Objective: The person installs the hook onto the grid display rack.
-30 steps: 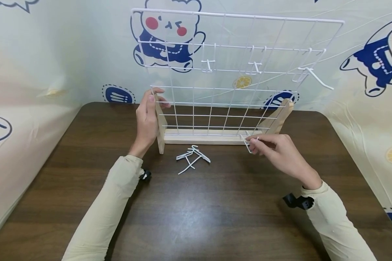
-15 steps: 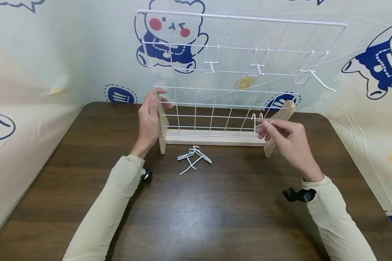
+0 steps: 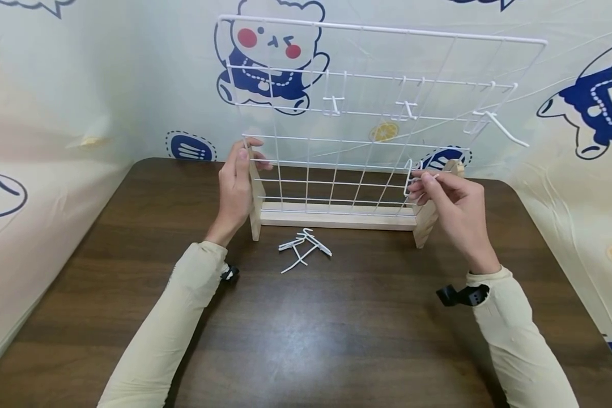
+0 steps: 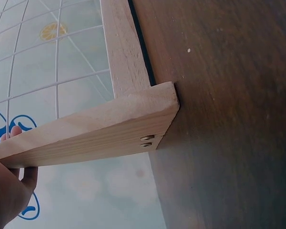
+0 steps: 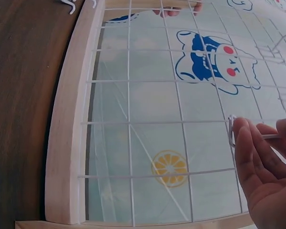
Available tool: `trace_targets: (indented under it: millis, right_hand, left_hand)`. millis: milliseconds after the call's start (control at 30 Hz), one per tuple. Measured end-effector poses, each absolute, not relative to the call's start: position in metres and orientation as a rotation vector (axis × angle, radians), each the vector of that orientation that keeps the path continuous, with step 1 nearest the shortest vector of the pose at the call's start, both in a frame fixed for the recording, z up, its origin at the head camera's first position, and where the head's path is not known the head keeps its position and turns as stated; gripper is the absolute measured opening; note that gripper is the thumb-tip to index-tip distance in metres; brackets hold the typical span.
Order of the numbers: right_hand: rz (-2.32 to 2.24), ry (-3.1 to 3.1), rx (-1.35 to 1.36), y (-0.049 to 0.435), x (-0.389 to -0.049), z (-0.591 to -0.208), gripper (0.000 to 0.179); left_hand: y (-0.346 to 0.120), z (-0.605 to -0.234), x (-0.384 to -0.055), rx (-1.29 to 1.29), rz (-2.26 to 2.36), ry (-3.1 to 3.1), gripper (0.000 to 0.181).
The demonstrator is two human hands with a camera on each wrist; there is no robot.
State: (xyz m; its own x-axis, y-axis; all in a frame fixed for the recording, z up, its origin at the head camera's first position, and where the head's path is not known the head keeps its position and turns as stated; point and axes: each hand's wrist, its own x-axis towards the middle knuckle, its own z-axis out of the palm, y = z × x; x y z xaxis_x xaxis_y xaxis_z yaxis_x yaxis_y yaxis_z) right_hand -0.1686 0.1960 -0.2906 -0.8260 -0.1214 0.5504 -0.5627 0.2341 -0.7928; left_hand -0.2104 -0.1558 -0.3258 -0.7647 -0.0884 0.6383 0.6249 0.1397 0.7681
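A white wire grid rack (image 3: 331,183) stands on the table in a pale wooden base. My left hand (image 3: 236,184) grips the rack's left wooden side piece (image 4: 86,136), its fingertips showing behind the grid. Between thumb and fingers my right hand (image 3: 456,204) pinches a white wire hook (image 3: 408,177), held right at the grid's lower right part. In the right wrist view the hook's frame (image 5: 231,131) overlaps the grid wires, and its prong sticks back past the thumb. Several loose white hooks (image 3: 305,249) lie in a small heap in front of the base.
Three white hooks hang on the upper grid: a left one (image 3: 333,105), a middle one (image 3: 406,109) and a right one (image 3: 494,122) whose long prong juts forward. A patterned curtain (image 3: 107,85) rises behind the brown table (image 3: 296,328).
My right hand has lifted the hook from near the bottom rail, up and slightly right along the grid. My left hand keeps its grip on the side piece.
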Motion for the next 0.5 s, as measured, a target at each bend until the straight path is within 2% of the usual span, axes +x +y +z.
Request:
trace_targets:
  millis: [333,500]
  right_hand:
    - [1.676,-2.140,0.609,0.209,-0.188,-0.316,0.021]
    - [1.609,-2.259,0.583,0.212,-0.188,-0.316,0.022]
  left_hand:
    - [-0.156,-0.327,-0.211,-0.507,-1.661,-1.873,0.034]
    - [-0.156,-0.326,-0.211,-0.521,-1.653,-1.875,0.034]
